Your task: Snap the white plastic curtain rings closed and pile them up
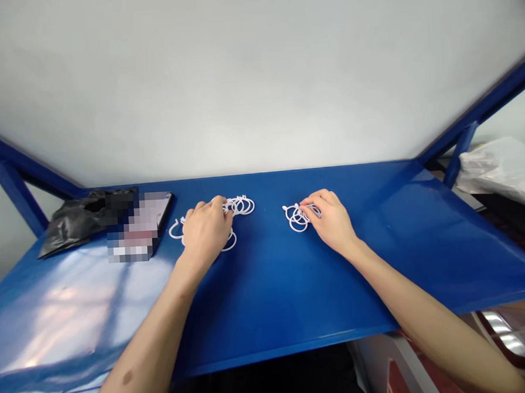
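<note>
Thin white plastic rings, some with small knobbed ends, lie in two groups on a blue metal table (267,290). My left hand (205,226) is over the larger group of white rings (244,205), its fingers curled down and closed. Its fingertips are hidden, so what they hold does not show. Rings stick out on both sides of this hand. At the smaller group of white rings (298,220), my right hand (329,219) pinches a ring between thumb and fingers. Part of that group is behind the fingers.
A smartphone (162,210), partly blurred out, lies left of the rings beside a crumpled black plastic bag (77,224). Blue frame bars (460,154) rise at both ends of the table, against a pale wall (256,79). Clear plastic packaging (503,169) is beyond the right end.
</note>
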A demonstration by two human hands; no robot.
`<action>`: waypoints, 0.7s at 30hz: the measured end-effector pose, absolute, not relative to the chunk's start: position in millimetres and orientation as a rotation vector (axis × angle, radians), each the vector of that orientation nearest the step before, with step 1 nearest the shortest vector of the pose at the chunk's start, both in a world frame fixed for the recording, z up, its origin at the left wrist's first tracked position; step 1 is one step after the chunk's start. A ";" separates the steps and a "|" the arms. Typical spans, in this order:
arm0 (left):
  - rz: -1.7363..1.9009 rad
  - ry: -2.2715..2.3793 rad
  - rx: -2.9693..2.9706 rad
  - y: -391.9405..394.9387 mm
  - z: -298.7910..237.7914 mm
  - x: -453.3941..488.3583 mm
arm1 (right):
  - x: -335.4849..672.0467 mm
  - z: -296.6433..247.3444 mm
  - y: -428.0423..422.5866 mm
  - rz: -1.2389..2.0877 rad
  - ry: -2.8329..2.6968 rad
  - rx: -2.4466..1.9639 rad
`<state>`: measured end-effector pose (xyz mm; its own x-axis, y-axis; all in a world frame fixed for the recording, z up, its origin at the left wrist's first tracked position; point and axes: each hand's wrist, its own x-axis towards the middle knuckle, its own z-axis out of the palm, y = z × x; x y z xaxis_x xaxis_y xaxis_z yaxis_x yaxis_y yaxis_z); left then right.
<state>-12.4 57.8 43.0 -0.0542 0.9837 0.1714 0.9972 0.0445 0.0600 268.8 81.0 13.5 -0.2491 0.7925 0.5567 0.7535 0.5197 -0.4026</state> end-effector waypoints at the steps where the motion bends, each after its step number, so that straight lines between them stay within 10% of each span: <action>1: -0.262 -2.189 -2.120 57.8 41.7 -11.3 | 268.7 13.0 81.0 0.056 -2.031 -1.265; 21: -1.573 -2.088 -2.767 22.3 38.7 44.5 | 238.3 16.5 39.9 0.488 -2.149 -0.837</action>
<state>44.5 22.3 38.7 0.1571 0.9674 0.1985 0.4575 -0.2494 0.8535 238.3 39.9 16.5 -0.4929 0.6990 0.5182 0.4065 0.7115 -0.5731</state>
